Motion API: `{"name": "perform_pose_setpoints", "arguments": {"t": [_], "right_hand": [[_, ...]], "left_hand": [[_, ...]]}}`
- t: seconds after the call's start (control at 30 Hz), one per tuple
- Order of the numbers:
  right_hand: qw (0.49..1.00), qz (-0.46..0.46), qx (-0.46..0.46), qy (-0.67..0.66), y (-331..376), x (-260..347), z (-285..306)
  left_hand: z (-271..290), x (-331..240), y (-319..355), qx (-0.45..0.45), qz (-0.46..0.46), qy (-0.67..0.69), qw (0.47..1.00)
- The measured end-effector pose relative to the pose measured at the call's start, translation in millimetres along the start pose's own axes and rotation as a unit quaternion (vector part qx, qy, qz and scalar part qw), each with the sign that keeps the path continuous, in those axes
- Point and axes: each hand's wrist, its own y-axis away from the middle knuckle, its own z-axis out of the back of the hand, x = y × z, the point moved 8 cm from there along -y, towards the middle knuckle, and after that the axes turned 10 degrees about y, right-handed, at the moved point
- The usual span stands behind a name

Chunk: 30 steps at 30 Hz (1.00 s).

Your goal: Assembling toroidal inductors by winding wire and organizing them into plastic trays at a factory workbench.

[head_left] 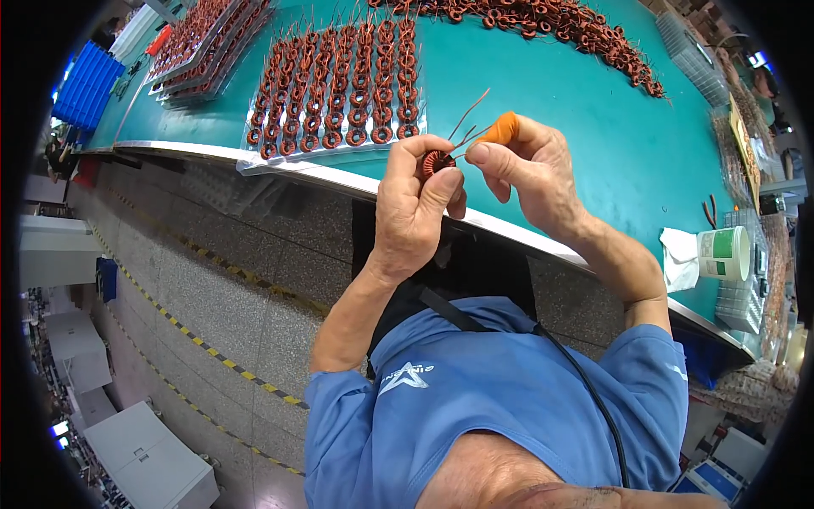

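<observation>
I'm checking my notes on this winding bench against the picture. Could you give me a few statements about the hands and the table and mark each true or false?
1. The left hand holds a small copper-wound ring coil. True.
2. The right hand rests flat on the table. False: it is raised at the coil, pinching its wire leads.
3. An orange cover sits on a right fingertip. True.
4. The tray of coils holds them in a loose heap. False: they stand in neat rows; the loose heap lies further back.
5. The table top is red. False: it is teal green.
6. A white and green cup stands at the person's right. True.
</observation>
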Motion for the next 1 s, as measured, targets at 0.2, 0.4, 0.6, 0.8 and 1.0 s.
{"name": "perform_pose_setpoints", "arguments": {"t": [0.2, 0.4, 0.6, 0.8, 1.0], "right_hand": [[0.999, -0.016, 0.043, -0.029, -8, -8, -9], [1.000, 0.010, -0.028, 0.007, -13, -30, 11], [0.994, -0.027, -0.085, 0.067, -22, -72, 24], [0.993, -0.060, -0.087, 0.043, -33, -94, 25], [0.992, -0.069, -0.090, 0.060, -35, -90, 23]], "left_hand": [[8, 0, 0, 0.013, -0.008, 0.025, 1.000], [50, -7, 7, -0.018, 0.006, -0.051, 0.999], [158, -68, 13, -0.169, -0.085, -0.165, 0.968], [246, -105, 10, -0.228, -0.172, -0.432, 0.856], [277, -88, -3, -0.251, -0.106, -0.397, 0.877]]}}
